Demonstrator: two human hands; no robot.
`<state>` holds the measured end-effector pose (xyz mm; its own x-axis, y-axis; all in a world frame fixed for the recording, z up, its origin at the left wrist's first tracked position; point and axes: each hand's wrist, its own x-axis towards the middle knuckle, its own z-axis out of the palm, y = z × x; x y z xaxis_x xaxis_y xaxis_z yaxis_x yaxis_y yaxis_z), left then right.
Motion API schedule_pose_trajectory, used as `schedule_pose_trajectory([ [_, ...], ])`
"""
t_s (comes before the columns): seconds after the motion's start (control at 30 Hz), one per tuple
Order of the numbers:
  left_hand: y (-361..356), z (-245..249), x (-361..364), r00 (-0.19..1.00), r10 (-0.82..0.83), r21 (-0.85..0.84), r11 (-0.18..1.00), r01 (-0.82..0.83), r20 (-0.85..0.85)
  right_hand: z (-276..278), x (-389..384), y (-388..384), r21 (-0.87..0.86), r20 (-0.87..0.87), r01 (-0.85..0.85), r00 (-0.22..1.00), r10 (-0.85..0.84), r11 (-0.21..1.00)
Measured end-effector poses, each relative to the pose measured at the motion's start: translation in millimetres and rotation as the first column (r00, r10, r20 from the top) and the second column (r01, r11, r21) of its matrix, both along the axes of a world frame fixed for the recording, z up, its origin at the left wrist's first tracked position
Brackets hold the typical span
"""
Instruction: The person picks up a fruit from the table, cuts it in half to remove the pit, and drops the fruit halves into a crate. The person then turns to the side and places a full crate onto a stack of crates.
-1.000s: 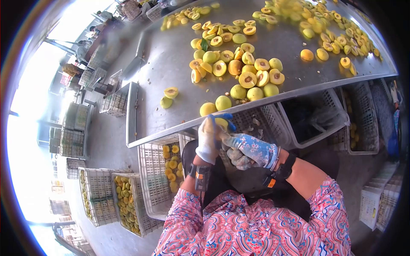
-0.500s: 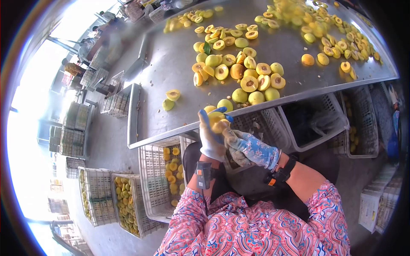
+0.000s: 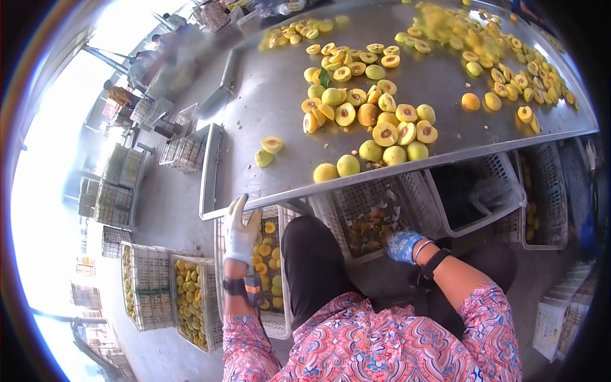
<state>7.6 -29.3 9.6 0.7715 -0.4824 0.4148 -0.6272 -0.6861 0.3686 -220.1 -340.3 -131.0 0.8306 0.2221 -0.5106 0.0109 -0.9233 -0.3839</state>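
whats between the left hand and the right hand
From left hand to right hand, the head view shows a fruit crate, the person's dark trouser leg, then a scrap crate.

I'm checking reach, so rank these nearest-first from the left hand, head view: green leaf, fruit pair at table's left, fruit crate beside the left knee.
1. Fruit crate: just below the left hand.
2. Fruit pair: ahead, on the table.
3. Green leaf: farther ahead, rightward, among other fruit.

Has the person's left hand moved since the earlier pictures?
Yes: the left hand has moved left, closer to the near left corner of the metal table.
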Motion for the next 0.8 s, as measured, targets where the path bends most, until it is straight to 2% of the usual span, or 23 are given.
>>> schedule_pose_trajectory([
  [0.03,-19.4,5.3,5.8,0.998,-0.061,-0.005,0.998,0.06,-0.024,0.1,3.4,-2.0,0.029,0.034,0.057,0.998,-0.058,0.998],
  [0.1,-66.3,-11.2,24.4,0.916,-0.211,-0.123,0.976,0.179,-0.34,5.0,3.2,-2.4,0.045,0.037,0.124,0.991,-0.126,0.991],
  [0.17,-123.2,6.8,21.3,0.926,-0.229,0.15,0.947,0.283,-0.3,15.1,2.6,0.6,0.017,-0.016,0.139,0.99,-0.138,0.99],
  [0.23,-164.6,2.4,34.1,0.877,-0.225,0.345,0.855,0.386,-0.425,10.7,4.3,1.5,0.136,0.106,0.165,0.978,-0.18,0.977],
  [0.3,-185.2,5.3,38.1,0.886,-0.18,0.47,0.793,0.388,-0.427,12.0,7.9,4.4,0.241,0.229,0.145,0.952,-0.201,0.96],
  [0.33,-191.8,6.9,37.9,0.891,-0.159,0.531,0.753,0.388,-0.426,33.1,10.0,3.0,0.281,0.169,0.199,0.953,-0.252,0.939],
  [0.43,-193.3,4.6,49.1,0.861,-0.197,0.513,0.733,0.447,-0.47,86.4,14.2,-5.0,0.398,0.147,0.185,0.954,-0.261,0.898],
  [0.5,-176.2,3.7,63.6,0.659,-0.161,0.121,0.925,0.361,-0.734,107.7,16.6,-9.9,0.462,0.09,0.266,0.935,-0.343,0.846],
  [0.53,-164.8,-0.1,62.7,0.453,-0.36,-0.302,0.933,0.198,-0.815,120.2,17.5,-10.7,0.483,0.075,0.309,0.918,-0.39,0.819],
  [0.57,-157.1,-5.9,62.0,0.339,-0.522,-0.51,0.85,0.13,-0.783,125.6,18.3,-10.6,0.504,0.058,0.35,0.899,-0.435,0.79],
  [0.63,-144.7,7.1,44.5,0.154,-0.799,-0.813,0.573,-0.099,-0.582,123.3,21.3,-6.5,0.623,0.15,0.346,0.827,-0.542,0.702],
  [0.7,-145.3,16.9,14.0,0.087,-0.881,-0.875,0.442,-0.199,-0.465,129.0,26.1,1.7,0.738,0.167,0.349,0.734,-0.658,0.577],
  [0.73,-150.0,17.0,0.7,0.055,-0.917,-0.895,0.372,-0.248,-0.396,123.3,31.4,6.3,0.74,0.234,0.333,0.688,-0.687,0.585],
  [0.8,-153.4,9.4,-15.7,0.066,-0.918,-0.882,0.353,-0.313,-0.391,121.7,35.3,12.9,0.734,0.321,0.3,0.637,-0.701,0.609],
])
